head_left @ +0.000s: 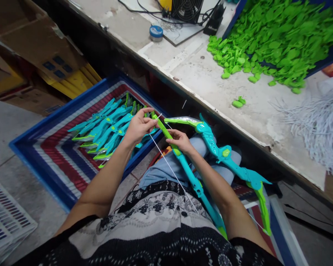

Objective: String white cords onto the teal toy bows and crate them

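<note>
I sit with a teal and green toy bow (183, 162) across my lap. My left hand (138, 127) is closed in a pinch at the bow's green upper tip, holding the white string (169, 166) there. My right hand (180, 141) is closed around the bow's limb just below that tip. The string runs taut from the tip down toward my waist. A second toy bow (224, 155) lies on my right thigh, untouched.
A blue tray (39, 155) on the floor to my left holds several finished bows (108, 129). The workbench (211, 85) ahead carries a heap of green plastic parts (277, 37), a bundle of white strings (322, 125), a fan and cables. Cardboard boxes stand far left.
</note>
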Demonstrator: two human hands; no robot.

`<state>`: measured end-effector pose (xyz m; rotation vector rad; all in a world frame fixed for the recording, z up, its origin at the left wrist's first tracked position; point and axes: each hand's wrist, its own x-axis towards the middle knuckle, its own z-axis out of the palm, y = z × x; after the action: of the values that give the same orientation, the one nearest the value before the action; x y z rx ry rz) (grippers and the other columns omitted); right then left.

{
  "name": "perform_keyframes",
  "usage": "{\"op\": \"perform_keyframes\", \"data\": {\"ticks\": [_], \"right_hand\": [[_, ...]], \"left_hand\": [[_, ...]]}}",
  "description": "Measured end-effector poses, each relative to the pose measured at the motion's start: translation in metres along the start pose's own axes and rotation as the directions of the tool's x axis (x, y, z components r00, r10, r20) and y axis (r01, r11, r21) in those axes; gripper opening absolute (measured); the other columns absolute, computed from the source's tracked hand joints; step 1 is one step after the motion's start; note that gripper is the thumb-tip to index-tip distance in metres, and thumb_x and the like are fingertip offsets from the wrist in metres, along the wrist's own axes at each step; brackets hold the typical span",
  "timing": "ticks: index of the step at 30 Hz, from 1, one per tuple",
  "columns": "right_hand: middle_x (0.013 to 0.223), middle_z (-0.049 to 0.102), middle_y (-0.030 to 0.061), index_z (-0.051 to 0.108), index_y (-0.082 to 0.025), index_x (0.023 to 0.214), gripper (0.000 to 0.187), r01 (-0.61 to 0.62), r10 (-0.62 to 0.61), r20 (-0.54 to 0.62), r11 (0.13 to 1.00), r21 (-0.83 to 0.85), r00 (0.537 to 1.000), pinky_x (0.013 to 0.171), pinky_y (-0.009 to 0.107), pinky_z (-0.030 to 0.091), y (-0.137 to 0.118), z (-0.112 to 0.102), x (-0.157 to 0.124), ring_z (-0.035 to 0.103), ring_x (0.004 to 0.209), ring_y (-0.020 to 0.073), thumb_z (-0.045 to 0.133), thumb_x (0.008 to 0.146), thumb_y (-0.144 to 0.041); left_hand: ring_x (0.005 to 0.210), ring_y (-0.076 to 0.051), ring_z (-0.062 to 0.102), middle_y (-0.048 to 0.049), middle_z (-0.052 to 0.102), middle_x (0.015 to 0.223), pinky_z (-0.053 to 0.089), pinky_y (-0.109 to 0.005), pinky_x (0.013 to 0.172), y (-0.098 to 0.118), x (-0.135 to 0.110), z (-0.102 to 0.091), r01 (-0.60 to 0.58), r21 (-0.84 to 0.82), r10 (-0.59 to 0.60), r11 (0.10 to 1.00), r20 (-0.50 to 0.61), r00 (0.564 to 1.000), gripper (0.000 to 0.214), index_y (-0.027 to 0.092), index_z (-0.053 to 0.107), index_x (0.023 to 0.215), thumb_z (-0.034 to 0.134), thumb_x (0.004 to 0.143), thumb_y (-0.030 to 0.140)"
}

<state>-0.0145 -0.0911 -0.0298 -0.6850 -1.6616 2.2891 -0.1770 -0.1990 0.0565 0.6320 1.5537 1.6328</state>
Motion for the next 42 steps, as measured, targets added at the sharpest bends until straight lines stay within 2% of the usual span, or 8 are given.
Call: {"op": "perform_keyframes", "data": {"ticks": [9, 18, 22, 25, 28, 35, 39, 42], "right_hand": [[0.103, 0.062, 0.0066, 0.062, -0.021, 0.116, 0.034, 0.445, -0.551, 0.033, 0.637, -0.630, 0.834, 0.079, 0.028, 0.051, -0.065, 0.015, 0.028, 0.060, 0.092, 0.0158, 0.058, 0.084, -0.032], [0.071, 0.063, 0.0003, 0.065, -0.014, 0.075, 0.017, 0.420, -0.408, 0.174, 0.651, -0.633, 0.896, 0.064, 0.023, 0.041, -0.093, 0.027, 0.054, 0.054, 0.066, 0.0107, 0.061, 0.078, -0.030], [0.071, 0.061, 0.0003, 0.064, -0.015, 0.072, 0.014, 0.446, -0.424, 0.229, 0.531, -0.720, 0.876, 0.067, 0.024, 0.039, -0.106, 0.010, 0.062, 0.051, 0.066, 0.0109, 0.061, 0.078, -0.027], [0.066, 0.057, -0.0011, 0.063, -0.015, 0.072, 0.011, 0.345, -0.505, 0.019, 0.563, -0.751, 0.863, 0.067, 0.026, 0.039, -0.123, -0.025, 0.085, 0.050, 0.065, 0.0115, 0.060, 0.077, -0.024], [0.067, 0.054, -0.0013, 0.059, -0.015, 0.073, 0.014, 0.269, -0.617, -0.280, 0.646, -0.715, 0.736, 0.068, 0.027, 0.040, -0.134, -0.039, 0.092, 0.050, 0.067, 0.0126, 0.054, 0.081, -0.025], [0.080, 0.057, 0.0035, 0.055, -0.020, 0.076, 0.019, 0.484, -0.698, 0.015, 0.480, -0.732, 0.716, 0.079, 0.031, 0.043, -0.096, 0.058, 0.025, 0.052, 0.081, 0.0157, 0.048, 0.091, -0.029], [0.078, 0.057, 0.0026, 0.055, -0.020, 0.078, 0.016, 0.491, -0.692, 0.012, 0.500, -0.714, 0.722, 0.073, 0.027, 0.044, -0.076, 0.072, 0.021, 0.053, 0.075, 0.0141, 0.049, 0.091, -0.028], [0.078, 0.057, 0.0018, 0.056, -0.019, 0.078, 0.014, 0.502, -0.693, -0.082, 0.593, -0.630, 0.716, 0.069, 0.024, 0.045, -0.078, 0.069, 0.028, 0.055, 0.074, 0.0122, 0.052, 0.089, -0.026]], "left_hand": [[0.039, -0.005, 0.043, -0.0023, 0.065, 0.060, 0.026, -0.017, 0.037, -0.003, 0.004, -0.005, 0.020, 0.001, -0.020, 1.000, 0.011, 1.000, 0.041, 0.014, 0.066, 0.097, 0.077, 0.064, 0.037], [0.038, -0.007, 0.040, 0.0007, 0.060, 0.055, 0.026, -0.019, 0.037, -0.004, 0.008, -0.010, 0.045, 0.099, -0.046, 0.994, 0.007, 0.999, 0.037, 0.015, 0.063, 0.096, 0.072, 0.068, 0.038], [0.059, -0.012, 0.055, -0.0009, 0.062, 0.070, 0.041, -0.022, 0.051, -0.015, 0.008, -0.007, -0.170, 0.462, 0.216, 0.871, -0.049, 0.975, 0.018, 0.018, 0.062, 0.079, 0.070, 0.070, 0.032], [0.085, -0.016, 0.060, -0.0039, 0.065, 0.092, 0.048, -0.028, 0.073, -0.018, 0.002, 0.001, -0.376, 0.500, 0.446, 0.780, -0.023, 0.895, 0.012, 0.019, 0.064, 0.087, 0.058, 0.079, 0.026], [0.087, -0.017, 0.058, -0.0038, 0.064, 0.086, 0.045, -0.032, 0.084, -0.012, 0.000, 0.010, -0.442, 0.480, 0.471, 0.758, 0.066, 0.880, 0.014, 0.020, 0.068, 0.082, 0.055, 0.081, 0.025], [0.081, -0.019, 0.059, -0.0072, 0.065, 0.084, 0.047, -0.029, 0.072, 0.027, 0.028, 0.014, -0.005, 0.058, 0.007, 0.998, -0.035, 0.999, 0.026, 0.015, 0.066, 0.069, 0.069, 0.067, 0.040], [0.073, -0.016, 0.058, -0.0033, 0.063, 0.075, 0.045, -0.024, 0.063, 0.048, 0.023, 0.007, -0.148, 0.414, 0.210, 0.898, -0.109, 0.971, 0.011, 0.017, 0.063, 0.064, 0.071, 0.062, 0.023], [0.057, -0.013, 0.056, -0.0007, 0.061, 0.065, 0.043, -0.022, 0.051, 0.051, 0.012, 0.009, -0.139, 0.341, 0.202, 0.930, -0.157, 0.967, 0.008, 0.018, 0.060, 0.072, 0.065, 0.069, 0.024]]}}
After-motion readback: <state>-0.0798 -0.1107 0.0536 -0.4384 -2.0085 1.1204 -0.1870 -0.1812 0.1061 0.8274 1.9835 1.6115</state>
